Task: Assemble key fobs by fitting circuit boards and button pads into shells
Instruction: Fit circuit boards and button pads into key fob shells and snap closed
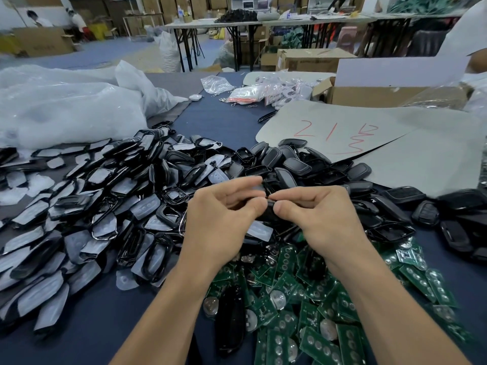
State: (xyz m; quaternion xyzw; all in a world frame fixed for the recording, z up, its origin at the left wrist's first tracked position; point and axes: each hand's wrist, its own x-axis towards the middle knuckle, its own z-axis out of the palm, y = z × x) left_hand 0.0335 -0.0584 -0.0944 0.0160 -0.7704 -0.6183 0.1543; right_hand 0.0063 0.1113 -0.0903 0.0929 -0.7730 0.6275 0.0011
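The left hand (221,219) and right hand (319,214) meet at the fingertips. The curled fingers and thumbs of both pinch one black shell (269,209) between them, above the dark blue table (105,330). Green circuit boards (316,299) are heaped under the wrists. Pale button pads (92,206) spread left of the left hand, and glossy shells (303,164) lie beyond the right. Farther out are a grey sheet (382,143) with red writing, white plastic bags (66,109), a cardboard box (369,96) and folding tables (237,22). Fingers hide most of the held shell.

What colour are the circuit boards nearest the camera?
They are green rectangular circuit boards; head view.
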